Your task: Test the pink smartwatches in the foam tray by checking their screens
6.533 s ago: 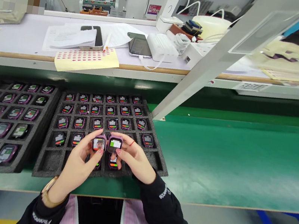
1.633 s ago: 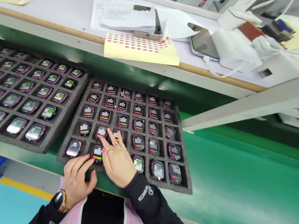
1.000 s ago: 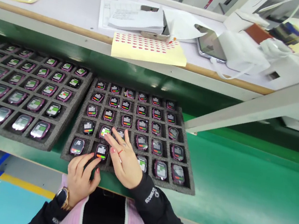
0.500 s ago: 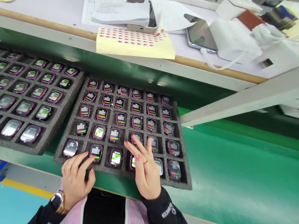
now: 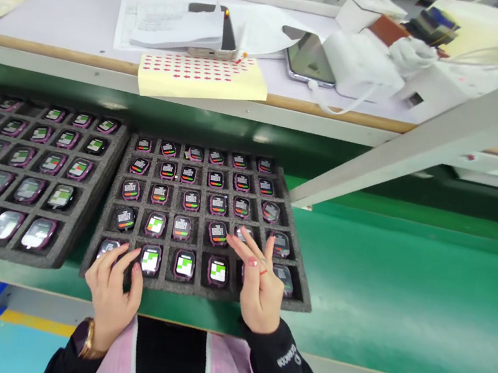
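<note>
A dark foam tray (image 5: pixel 161 286) on the green bench holds rows of square-faced smartwatches, most with purple cases and lit screens. My left hand (image 5: pixel 114 288) is open at the tray's front left. Its fingertips lie over the corner smartwatch (image 5: pixel 108 246), partly hiding it. Beside them, the second front-row smartwatch (image 5: pixel 150 258) shows green and white blocks. My right hand (image 5: pixel 262 289) hovers open over the tray's right part, fingers spread, covering most of a front-row watch. Its fingertips are close to a smartwatch (image 5: pixel 218 232) with a text screen. Neither hand holds anything.
A second foam tray (image 5: pixel 65 239) of smartwatches stands at the left. On the shelf behind lie papers (image 5: pixel 174 30), a yellow sheet of red arrow stickers (image 5: pixel 204 78), a phone (image 5: pixel 311 58) and a white cable. A slanting white post (image 5: pixel 407 142) rises right of the trays.
My right hand has moved right across the tray, uncovering a green-and-white front-row watch. My left hand has shifted left to the corner watch. The second front-row screen changed from text to green-and-white blocks.
</note>
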### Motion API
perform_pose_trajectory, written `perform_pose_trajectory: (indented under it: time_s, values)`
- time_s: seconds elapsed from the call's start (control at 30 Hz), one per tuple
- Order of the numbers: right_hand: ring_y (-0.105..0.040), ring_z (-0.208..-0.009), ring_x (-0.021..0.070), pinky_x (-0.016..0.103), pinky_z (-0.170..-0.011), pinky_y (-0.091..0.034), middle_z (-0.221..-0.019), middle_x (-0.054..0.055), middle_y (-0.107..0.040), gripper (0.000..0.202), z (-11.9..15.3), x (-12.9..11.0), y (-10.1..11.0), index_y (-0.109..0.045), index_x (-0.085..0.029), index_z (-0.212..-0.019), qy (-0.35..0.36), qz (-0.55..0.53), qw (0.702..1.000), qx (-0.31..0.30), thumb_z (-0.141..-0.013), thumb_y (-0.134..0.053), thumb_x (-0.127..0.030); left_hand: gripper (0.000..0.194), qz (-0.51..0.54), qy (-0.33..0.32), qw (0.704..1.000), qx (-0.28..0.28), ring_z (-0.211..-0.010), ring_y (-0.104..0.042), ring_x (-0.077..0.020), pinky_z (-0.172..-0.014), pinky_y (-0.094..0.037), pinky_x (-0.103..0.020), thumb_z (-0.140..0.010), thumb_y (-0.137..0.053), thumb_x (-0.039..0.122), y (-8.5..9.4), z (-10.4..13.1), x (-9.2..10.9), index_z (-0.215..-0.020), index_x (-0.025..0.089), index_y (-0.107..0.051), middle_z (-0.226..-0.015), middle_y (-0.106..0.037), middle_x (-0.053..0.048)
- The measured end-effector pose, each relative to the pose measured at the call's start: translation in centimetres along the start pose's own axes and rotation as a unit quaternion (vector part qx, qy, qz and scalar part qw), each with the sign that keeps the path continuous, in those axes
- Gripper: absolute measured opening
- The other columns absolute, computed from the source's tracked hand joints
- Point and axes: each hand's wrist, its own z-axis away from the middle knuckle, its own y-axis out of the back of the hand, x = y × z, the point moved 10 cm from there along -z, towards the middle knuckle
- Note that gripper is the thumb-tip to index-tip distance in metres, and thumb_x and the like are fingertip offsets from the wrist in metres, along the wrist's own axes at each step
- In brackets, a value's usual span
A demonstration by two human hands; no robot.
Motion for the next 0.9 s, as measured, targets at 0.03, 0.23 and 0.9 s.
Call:
perform_pose_trajectory:
  time_s: [0.03,0.23,0.9]
  values:
    - [-0.05,-0.137,0.0226,0.056,-0.13,-0.007,-0.129,0.003,-0.065,0.042,0.0,0.2,0.3,-0.062,-0.019,-0.134,0.002,0.009,1.0,0.002,-0.11,-0.029,-0.011,0.019,-0.001,-0.001,1.0,-0.003,-0.112,-0.056,-0.0292,-0.101,-0.037,-0.042,-0.1,-0.059,0.014,-0.1,0.1,0.0,-0.118,0.015,-0.063,-0.119,-0.063,-0.015]
    - [-0.038,-0.146,0.0286,0.062,-0.127,-0.011,-0.13,0.007,-0.064,0.039,0.2,0.8,-1.7,-0.062,-0.01,-0.134,0.021,0.087,0.991,-0.101,-0.11,-0.031,-0.014,0.019,0.006,-0.009,1.0,-0.006,-0.11,-0.057,-0.0296,-0.099,-0.037,-0.042,-0.1,-0.059,0.016,-0.3,0.3,-0.2,-0.118,0.016,-0.063,-0.116,-0.066,-0.014]
    - [-0.036,-0.147,0.0314,0.071,-0.123,-0.018,-0.131,0.01,-0.063,0.046,1.9,4.1,1.5,-0.065,-0.008,-0.134,-0.037,0.146,0.986,-0.068,-0.11,-0.027,-0.017,0.022,0.002,-0.027,1.0,0.001,-0.108,-0.06,-0.0307,-0.103,-0.039,-0.045,-0.099,-0.059,0.022,-0.7,0.2,-0.7,-0.119,0.016,-0.066,-0.115,-0.068,-0.016]
